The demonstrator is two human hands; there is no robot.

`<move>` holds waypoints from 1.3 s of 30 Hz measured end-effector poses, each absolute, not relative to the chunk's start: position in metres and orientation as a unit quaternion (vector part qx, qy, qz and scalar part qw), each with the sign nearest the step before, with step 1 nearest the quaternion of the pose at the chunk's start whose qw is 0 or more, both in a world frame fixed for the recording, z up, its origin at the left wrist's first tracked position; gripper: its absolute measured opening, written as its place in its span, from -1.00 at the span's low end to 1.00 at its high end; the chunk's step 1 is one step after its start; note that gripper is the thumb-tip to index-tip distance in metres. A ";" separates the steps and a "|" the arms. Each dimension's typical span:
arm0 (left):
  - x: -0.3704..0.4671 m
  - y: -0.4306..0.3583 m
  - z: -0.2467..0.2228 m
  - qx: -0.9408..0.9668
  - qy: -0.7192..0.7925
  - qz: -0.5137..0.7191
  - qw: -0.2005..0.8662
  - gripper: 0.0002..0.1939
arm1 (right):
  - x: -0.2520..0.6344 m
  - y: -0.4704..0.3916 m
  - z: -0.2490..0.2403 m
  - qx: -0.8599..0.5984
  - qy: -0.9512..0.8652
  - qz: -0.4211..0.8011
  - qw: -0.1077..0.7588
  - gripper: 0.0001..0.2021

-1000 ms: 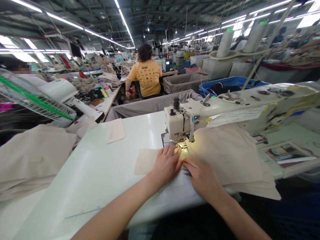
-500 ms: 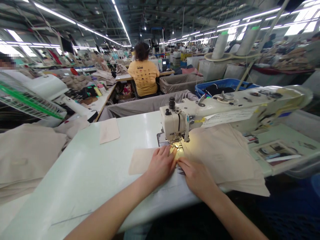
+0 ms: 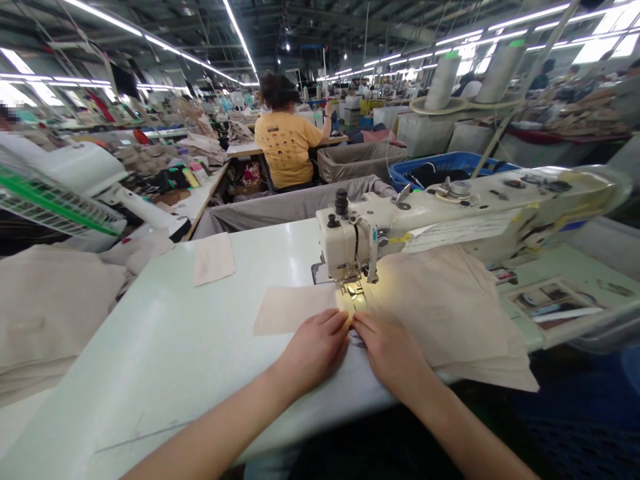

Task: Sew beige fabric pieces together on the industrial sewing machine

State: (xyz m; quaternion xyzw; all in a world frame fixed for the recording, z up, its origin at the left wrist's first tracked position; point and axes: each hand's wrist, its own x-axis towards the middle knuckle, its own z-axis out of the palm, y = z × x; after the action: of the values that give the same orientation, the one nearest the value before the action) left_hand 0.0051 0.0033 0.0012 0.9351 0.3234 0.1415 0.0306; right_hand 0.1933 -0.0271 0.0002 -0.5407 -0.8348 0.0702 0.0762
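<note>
A beige fabric piece [image 3: 290,309] lies under the lit needle area of a white sewing machine [image 3: 342,243]. Just in front of the presser foot [image 3: 355,290], my left hand [image 3: 320,343] pinches the near edge of that fabric, thumb and fingers together. Close beside it, fingertips nearly touching, my right hand [image 3: 393,350] is also closed in a pinch at the same edge. Larger beige cloth panels [image 3: 450,313] are stacked to the right of the needle. A small beige piece [image 3: 214,259] rests apart on the table's left.
The pale green table [image 3: 200,353] spreads leftward. More beige cloth [image 3: 55,307] and a white fan [image 3: 80,173] stand at the left. Beyond the machine are a cloth-lined bin [image 3: 280,203], a blue basket [image 3: 450,163], thread cones [image 3: 443,83] and a person in yellow [image 3: 286,147].
My left hand has drawn back from the presser foot toward the fabric's near edge, its fingers now more bunched. My right hand has barely moved. The person in yellow has raised a hand.
</note>
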 end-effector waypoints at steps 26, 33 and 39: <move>-0.002 0.055 -0.002 0.928 0.322 0.187 0.004 -0.78 | 0.177 -0.034 -0.029 -0.562 -0.805 0.031 0.187 -0.56; -0.005 0.054 -0.009 0.916 0.347 0.199 -0.002 -0.71 | 0.177 -0.033 -0.032 -0.554 -0.803 0.006 0.221 -0.62; -0.007 0.056 -0.009 0.909 0.375 0.181 0.005 -0.67 | 0.177 -0.032 -0.031 -0.555 -0.804 0.011 0.215 -0.63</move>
State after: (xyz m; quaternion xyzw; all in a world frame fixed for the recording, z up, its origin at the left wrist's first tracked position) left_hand -0.0075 0.0556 -0.0086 0.9090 0.3755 0.1806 0.0054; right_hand 0.1773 -0.0325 -0.0305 -0.5548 -0.8037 0.0108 0.2145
